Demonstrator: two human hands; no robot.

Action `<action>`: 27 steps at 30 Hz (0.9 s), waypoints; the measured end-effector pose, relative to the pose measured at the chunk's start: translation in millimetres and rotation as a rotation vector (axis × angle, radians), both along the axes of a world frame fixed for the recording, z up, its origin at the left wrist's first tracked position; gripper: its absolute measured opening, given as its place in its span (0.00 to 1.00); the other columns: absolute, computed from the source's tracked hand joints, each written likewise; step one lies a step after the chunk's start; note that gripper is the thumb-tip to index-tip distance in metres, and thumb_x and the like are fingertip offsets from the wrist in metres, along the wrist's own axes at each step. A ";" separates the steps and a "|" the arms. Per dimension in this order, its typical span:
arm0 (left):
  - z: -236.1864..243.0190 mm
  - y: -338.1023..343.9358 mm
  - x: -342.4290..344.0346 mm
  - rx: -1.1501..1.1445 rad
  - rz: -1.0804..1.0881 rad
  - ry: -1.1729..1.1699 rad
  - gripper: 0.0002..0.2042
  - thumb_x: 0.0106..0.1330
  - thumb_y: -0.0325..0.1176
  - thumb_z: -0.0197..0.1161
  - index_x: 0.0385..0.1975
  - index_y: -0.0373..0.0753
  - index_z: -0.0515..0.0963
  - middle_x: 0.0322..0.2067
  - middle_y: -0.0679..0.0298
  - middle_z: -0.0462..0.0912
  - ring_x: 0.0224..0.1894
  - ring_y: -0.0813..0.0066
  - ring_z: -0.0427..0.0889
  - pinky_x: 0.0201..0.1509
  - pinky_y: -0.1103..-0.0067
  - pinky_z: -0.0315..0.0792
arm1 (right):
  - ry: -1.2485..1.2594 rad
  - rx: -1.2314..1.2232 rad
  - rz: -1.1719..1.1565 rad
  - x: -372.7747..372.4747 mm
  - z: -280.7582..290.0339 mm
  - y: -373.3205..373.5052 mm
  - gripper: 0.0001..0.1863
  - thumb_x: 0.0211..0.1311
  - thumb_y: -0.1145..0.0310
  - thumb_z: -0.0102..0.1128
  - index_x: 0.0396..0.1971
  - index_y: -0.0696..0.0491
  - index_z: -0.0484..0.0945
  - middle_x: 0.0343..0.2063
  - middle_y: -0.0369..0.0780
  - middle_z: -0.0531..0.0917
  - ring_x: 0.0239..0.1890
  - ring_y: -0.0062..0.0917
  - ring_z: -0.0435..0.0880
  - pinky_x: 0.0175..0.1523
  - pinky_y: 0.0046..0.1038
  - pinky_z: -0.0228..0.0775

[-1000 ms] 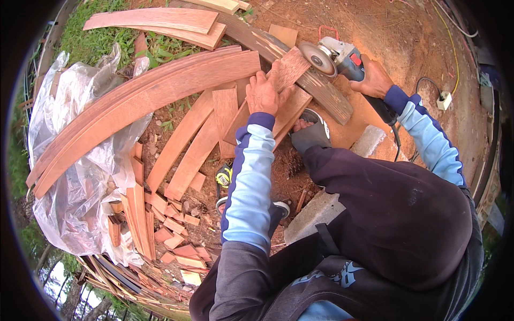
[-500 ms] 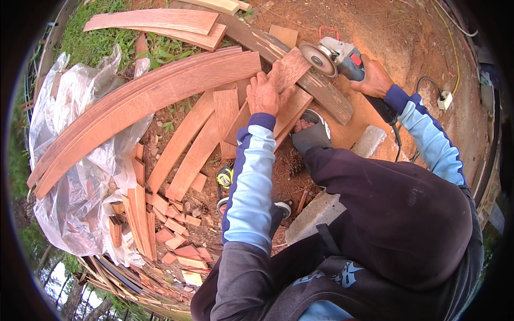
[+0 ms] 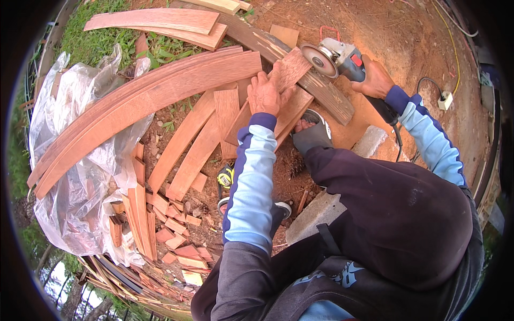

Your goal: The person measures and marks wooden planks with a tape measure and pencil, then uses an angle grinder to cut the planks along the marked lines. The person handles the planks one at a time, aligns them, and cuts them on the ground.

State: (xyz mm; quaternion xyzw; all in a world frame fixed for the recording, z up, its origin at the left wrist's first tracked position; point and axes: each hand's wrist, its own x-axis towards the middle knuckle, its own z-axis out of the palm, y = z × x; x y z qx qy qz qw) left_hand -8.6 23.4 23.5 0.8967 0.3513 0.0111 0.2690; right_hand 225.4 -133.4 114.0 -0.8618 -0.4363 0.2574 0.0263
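An angle grinder (image 3: 350, 63) with a round disc (image 3: 319, 60) is gripped in my right hand (image 3: 373, 80), fingers wrapped round its body. The disc stands at the far end of a reddish wooden board (image 3: 293, 66); whether it touches the wood I cannot tell. My left hand (image 3: 266, 92) holds that board from above, its thumb spread to the right. Under the board's far end lies a weathered brown plank (image 3: 326, 96). A second reddish board (image 3: 293, 112) runs below, beside my foot in a grey shoe (image 3: 315, 134).
Long curved boards (image 3: 155, 104) lie to the left, partly over crumpled clear plastic sheeting (image 3: 80, 123). Wood offcuts (image 3: 174, 227) and a yellow-black tape measure (image 3: 226, 176) are on the ground. Concrete blocks (image 3: 316, 214) sit near my leg. A cord runs toward a white socket (image 3: 445, 100).
The grinder's disc has shifted very slightly to the right. My left hand and the board beneath it look unmoved.
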 end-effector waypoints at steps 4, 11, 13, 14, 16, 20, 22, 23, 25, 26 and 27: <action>-1.0 -0.5 -0.7 0.010 0.002 -0.026 0.37 0.52 0.52 0.65 0.64 0.51 0.62 0.43 0.52 0.73 0.46 0.52 0.71 0.49 0.62 0.66 | 0.008 -0.007 -0.002 -0.3 0.1 -0.3 0.32 0.36 0.59 0.66 0.37 0.69 0.68 0.26 0.59 0.78 0.31 0.49 0.80 0.38 0.39 0.71; -7.3 -1.2 -1.3 0.061 0.016 -0.063 0.37 0.48 0.51 0.68 0.62 0.53 0.65 0.39 0.55 0.73 0.44 0.56 0.72 0.46 0.64 0.66 | 0.012 -0.001 -0.001 -1.4 -0.3 2.8 0.32 0.37 0.60 0.65 0.38 0.69 0.68 0.26 0.58 0.78 0.32 0.48 0.80 0.38 0.39 0.71; -6.5 -1.5 -1.1 0.059 0.018 -0.054 0.37 0.48 0.50 0.68 0.61 0.52 0.65 0.39 0.55 0.73 0.44 0.56 0.73 0.45 0.65 0.66 | 0.016 0.001 -0.005 -1.0 -0.8 3.9 0.32 0.37 0.60 0.65 0.38 0.69 0.68 0.26 0.58 0.78 0.32 0.48 0.80 0.38 0.39 0.71; -5.8 -1.7 -0.8 0.060 0.018 -0.056 0.37 0.48 0.50 0.68 0.61 0.52 0.66 0.39 0.55 0.73 0.44 0.56 0.73 0.45 0.65 0.66 | 0.012 0.004 -0.004 -0.3 -1.8 3.8 0.32 0.37 0.60 0.65 0.38 0.69 0.68 0.26 0.58 0.78 0.32 0.48 0.80 0.38 0.39 0.71; -4.4 -2.0 -0.6 0.062 0.019 -0.059 0.36 0.48 0.50 0.68 0.61 0.51 0.66 0.38 0.55 0.73 0.43 0.56 0.73 0.45 0.65 0.66 | 0.004 0.009 -0.003 1.1 -4.8 3.3 0.32 0.37 0.60 0.65 0.38 0.69 0.68 0.27 0.58 0.78 0.32 0.48 0.80 0.38 0.39 0.71; -0.4 -1.6 -0.6 0.035 0.012 -0.023 0.36 0.50 0.50 0.67 0.62 0.51 0.65 0.39 0.55 0.73 0.44 0.55 0.72 0.45 0.64 0.66 | 0.008 0.026 0.002 1.7 -4.9 5.6 0.31 0.37 0.60 0.65 0.38 0.69 0.68 0.26 0.58 0.78 0.32 0.49 0.80 0.38 0.39 0.71; 5.3 -1.2 1.0 -0.009 -0.004 0.011 0.36 0.52 0.51 0.65 0.63 0.49 0.63 0.41 0.53 0.72 0.45 0.54 0.71 0.47 0.64 0.66 | 0.025 0.041 -0.012 1.6 -3.9 4.7 0.31 0.38 0.60 0.65 0.38 0.69 0.68 0.26 0.58 0.78 0.32 0.49 0.80 0.39 0.39 0.71; 4.3 -0.7 -0.1 -0.006 0.001 0.003 0.36 0.52 0.51 0.65 0.63 0.49 0.63 0.41 0.53 0.72 0.46 0.54 0.71 0.47 0.63 0.66 | 0.026 0.053 -0.011 1.8 -5.2 5.9 0.31 0.37 0.60 0.65 0.38 0.69 0.68 0.26 0.58 0.77 0.31 0.48 0.80 0.38 0.39 0.71; 1.0 0.2 -2.9 -0.001 0.012 -0.015 0.36 0.52 0.51 0.65 0.63 0.49 0.63 0.42 0.53 0.72 0.46 0.54 0.72 0.47 0.63 0.66 | 0.028 0.074 -0.007 1.5 -10.5 6.9 0.31 0.35 0.61 0.66 0.36 0.68 0.67 0.24 0.56 0.76 0.29 0.46 0.79 0.36 0.38 0.70; 1.9 -0.1 -1.7 0.000 0.008 -0.018 0.37 0.52 0.51 0.65 0.63 0.49 0.63 0.42 0.52 0.72 0.46 0.53 0.71 0.47 0.63 0.66 | 0.020 0.069 -0.006 2.7 -11.7 6.4 0.31 0.35 0.61 0.66 0.37 0.68 0.67 0.24 0.56 0.76 0.29 0.46 0.79 0.36 0.38 0.70; 2.9 0.0 -1.7 0.002 0.004 -0.022 0.37 0.52 0.51 0.66 0.63 0.49 0.63 0.42 0.52 0.72 0.46 0.53 0.71 0.47 0.63 0.66 | 0.011 0.063 -0.005 3.1 -12.9 5.3 0.31 0.35 0.61 0.66 0.37 0.68 0.67 0.24 0.56 0.77 0.29 0.46 0.79 0.36 0.37 0.70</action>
